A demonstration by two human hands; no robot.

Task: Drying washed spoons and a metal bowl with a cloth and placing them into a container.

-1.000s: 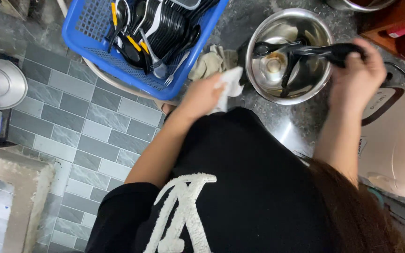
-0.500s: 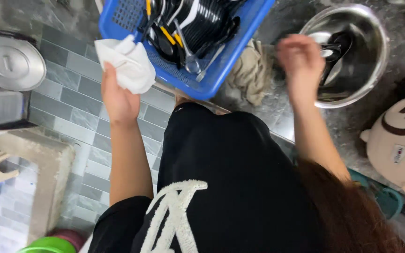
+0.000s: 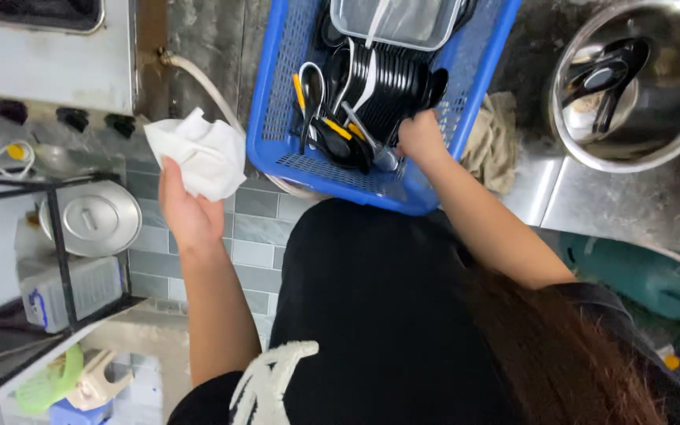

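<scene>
My left hand (image 3: pixel 190 212) is raised to the left of a blue plastic basket (image 3: pixel 340 177) and grips a crumpled white cloth (image 3: pixel 198 153). My right hand (image 3: pixel 419 138) reaches into the basket, its fingers curled on a utensil handle (image 3: pixel 386 160) among several black spoons and ladles (image 3: pixel 379 79). A clear rectangular container (image 3: pixel 399 20) lies at the far end of the basket. To the right, a steel bowl (image 3: pixel 670 149) holds black ladles (image 3: pixel 607 75).
A beige rag (image 3: pixel 493 142) lies between basket and bowl on the steel counter (image 3: pixel 592 205). A white hose (image 3: pixel 206 83) runs from a stove (image 3: pixel 49 55) at top left. A black rack (image 3: pixel 57 236) holds a metal lidded pot (image 3: pixel 92 219).
My right hand left the steel bowl and moved left into the blue basket. My left hand swung out to the left and up with the white cloth.
</scene>
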